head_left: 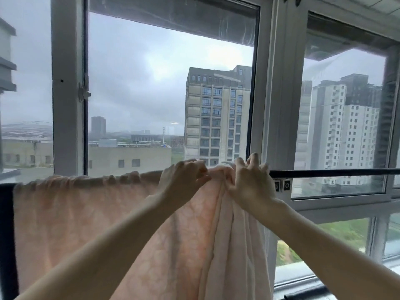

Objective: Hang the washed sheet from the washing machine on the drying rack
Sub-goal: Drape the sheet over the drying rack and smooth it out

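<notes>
A pale pink sheet hangs over a dark horizontal rack bar that runs across the window. To the left the sheet is spread along the bar; on the right it falls in bunched folds. My left hand pinches the sheet's top edge at the bar. Just to its right, my right hand grips the bunched cloth where it goes over the bar, fingers curled into the fabric. The bar is bare to the right of my hands.
Large window panes with white frames stand right behind the bar. Two small clips hang under the bar beside my right hand. A dark strip hangs at the sheet's left edge. A sill lies at lower right.
</notes>
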{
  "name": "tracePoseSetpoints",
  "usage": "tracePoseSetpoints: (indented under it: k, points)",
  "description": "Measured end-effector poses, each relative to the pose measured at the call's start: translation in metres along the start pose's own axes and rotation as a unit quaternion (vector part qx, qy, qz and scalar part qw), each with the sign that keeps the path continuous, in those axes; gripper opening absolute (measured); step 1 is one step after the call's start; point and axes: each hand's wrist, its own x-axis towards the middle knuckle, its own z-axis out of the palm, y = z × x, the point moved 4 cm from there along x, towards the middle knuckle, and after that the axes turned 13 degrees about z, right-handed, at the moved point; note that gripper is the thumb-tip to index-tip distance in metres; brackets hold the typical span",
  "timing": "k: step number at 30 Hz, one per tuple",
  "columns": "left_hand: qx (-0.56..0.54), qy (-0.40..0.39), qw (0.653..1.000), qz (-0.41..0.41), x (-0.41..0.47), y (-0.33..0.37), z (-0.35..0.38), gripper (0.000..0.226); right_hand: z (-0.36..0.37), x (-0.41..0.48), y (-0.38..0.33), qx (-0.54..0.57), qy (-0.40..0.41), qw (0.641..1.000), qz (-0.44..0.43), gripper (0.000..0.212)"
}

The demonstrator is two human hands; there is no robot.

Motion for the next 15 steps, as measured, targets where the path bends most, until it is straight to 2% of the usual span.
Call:
tracePoseSetpoints:
  k: [3,6,8,12,15]
  points:
    - [-0.002,0.016,0.999,-0.047,-0.003,-0.004,0.001,0.024,-0.001,0.001,0.000,0.014,0.005,0.997,-0.080,0.032]
    - [0.000,0.034,0.997,-0.076,-0.006,-0.007,-0.004,0.023,-0.005,0.003,0.002,0.058,0.025,0.988,-0.139,0.039]
    - [0.004,0.045,0.995,-0.091,-0.007,-0.006,-0.008,0.022,-0.008,0.010,0.006,0.095,0.023,0.982,-0.161,0.032]
    - [0.001,0.045,0.992,-0.120,-0.006,-0.005,-0.011,0.015,-0.015,0.037,0.018,0.160,0.010,0.975,-0.151,0.013]
    - [-0.004,0.031,0.993,-0.110,-0.007,-0.010,-0.013,0.014,-0.023,0.061,0.038,0.186,0.036,0.975,-0.113,0.010]
